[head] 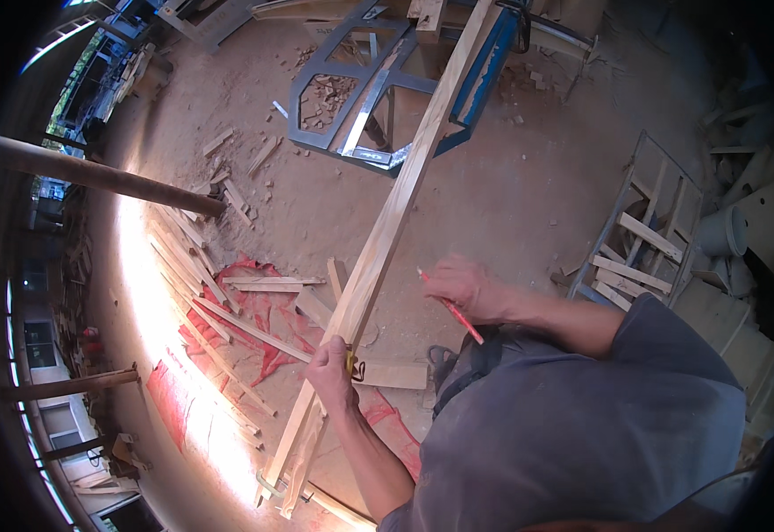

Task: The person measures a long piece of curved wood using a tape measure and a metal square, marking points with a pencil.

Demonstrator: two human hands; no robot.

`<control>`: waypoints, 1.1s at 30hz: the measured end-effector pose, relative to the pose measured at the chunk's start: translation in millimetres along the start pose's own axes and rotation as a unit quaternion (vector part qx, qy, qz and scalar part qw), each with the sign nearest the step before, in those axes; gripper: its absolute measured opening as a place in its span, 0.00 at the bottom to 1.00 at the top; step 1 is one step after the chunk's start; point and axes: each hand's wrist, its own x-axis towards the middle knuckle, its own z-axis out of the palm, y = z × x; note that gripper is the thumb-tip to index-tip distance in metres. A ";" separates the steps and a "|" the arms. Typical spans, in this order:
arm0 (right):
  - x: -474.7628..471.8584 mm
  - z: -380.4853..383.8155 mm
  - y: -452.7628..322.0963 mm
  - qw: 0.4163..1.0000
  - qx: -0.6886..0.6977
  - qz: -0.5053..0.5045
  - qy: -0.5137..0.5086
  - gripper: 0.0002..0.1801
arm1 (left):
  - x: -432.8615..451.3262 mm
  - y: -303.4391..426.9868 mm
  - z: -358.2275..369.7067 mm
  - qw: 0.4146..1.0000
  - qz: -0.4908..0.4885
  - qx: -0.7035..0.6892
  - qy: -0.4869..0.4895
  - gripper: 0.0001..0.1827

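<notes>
My left hand grips a small yellow tape measure with a dark wrist loop, pressed against a long pale wooden beam. The beam runs slantwise from the lower left up to the metal machine table at the top. Near its lower end a C-clamp sits across it and a second strip of wood. My right hand is raised off the beam, to its right, and slightly blurred. Between its fingers is a red pencil, its tip pointing up and left.
The steel-framed machine table has openings and a blue side. Several loose wooden strips and a torn red sheet cover the floor at left. A post stands beyond them. At right are a metal rack of offcuts and a bucket.
</notes>
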 end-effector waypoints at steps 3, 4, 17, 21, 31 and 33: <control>-30.9 -38.4 35.4 0.995 -0.042 0.090 0.005 0.09 | 44.9 18.4 20.3 0.970 -0.075 -0.226 -0.039 0.17; -40.6 -47.8 44.0 0.994 -0.053 0.100 0.007 0.10 | 61.4 23.8 31.2 0.964 -0.071 -0.251 -0.054 0.17; -87.3 -106.4 80.9 0.933 -0.117 0.338 0.044 0.08 | 347.2 69.6 227.3 0.930 0.240 0.277 0.021 0.43; -59.5 -126.2 91.8 0.898 -0.150 0.409 0.059 0.07 | 396.1 91.4 268.2 0.860 0.309 0.405 0.031 0.37; -2.5 -118.7 151.5 0.887 -0.143 0.435 0.057 0.09 | 393.2 63.3 273.3 0.871 0.343 0.318 0.153 0.41; -1.2 -115.4 151.7 0.884 -0.145 0.439 0.073 0.09 | 362.4 49.3 283.3 0.966 0.135 0.168 0.142 0.40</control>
